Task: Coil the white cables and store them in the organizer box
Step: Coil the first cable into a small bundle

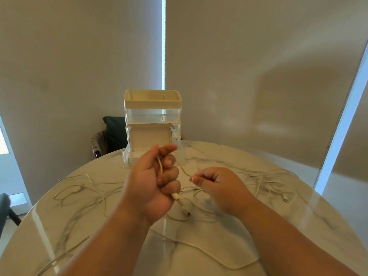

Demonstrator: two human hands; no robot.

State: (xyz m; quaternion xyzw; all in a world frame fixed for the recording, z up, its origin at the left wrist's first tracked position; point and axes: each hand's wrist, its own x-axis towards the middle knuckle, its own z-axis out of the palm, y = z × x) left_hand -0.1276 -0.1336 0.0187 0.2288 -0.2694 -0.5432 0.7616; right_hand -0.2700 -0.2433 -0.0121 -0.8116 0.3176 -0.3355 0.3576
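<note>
A round marble table fills the lower view, with pale blinds behind it. At its far edge stands the box, with an open tray on top and clear drawers below. One low drawer is pulled out toward the person. A dark chair shows behind the table, just left of the box.

Loose cables sprawl uncoiled over the tabletop. Some lie to the left, some to the right, and one runs across the near edge under the forearms. None lies in the box.

Both hands are raised above the middle of the table, between the camera and the drawer, and the left partly hides the drawer front. The left hand has its fingers curled round one cable, and the plug sticks out below the little finger. The same cable runs right to the right hand, which pinches it at the fingertips, the other fingers folded in.
</note>
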